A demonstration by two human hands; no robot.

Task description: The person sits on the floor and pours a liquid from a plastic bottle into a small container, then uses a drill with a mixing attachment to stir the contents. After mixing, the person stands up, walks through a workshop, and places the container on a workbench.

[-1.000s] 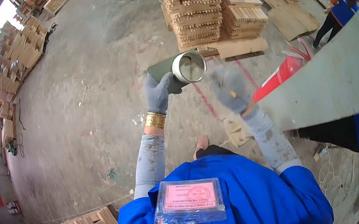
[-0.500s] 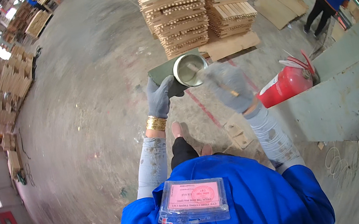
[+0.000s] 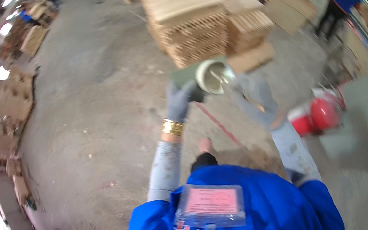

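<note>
Round white open container (image 3: 215,77), probably light and stiff, seems best held by its wall. Grey-gloved left hand (image 3: 177,100) grasps it centrally; grey-gloved right hand (image 3: 256,100), just right, grips a thin tan stick (image 3: 261,107).

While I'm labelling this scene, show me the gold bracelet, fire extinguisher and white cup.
Gold bracelet (image 3: 172,127): head view, middle of band.
Fire extinguisher (image 3: 324,114): head view, red body.
White cup (image 3: 201,80): head view, left of rim.

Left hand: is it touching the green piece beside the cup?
Touching. The head view, though blurred, shows the gloved left hand closed around the lower edge of the green piece, thumb across its face.
</note>
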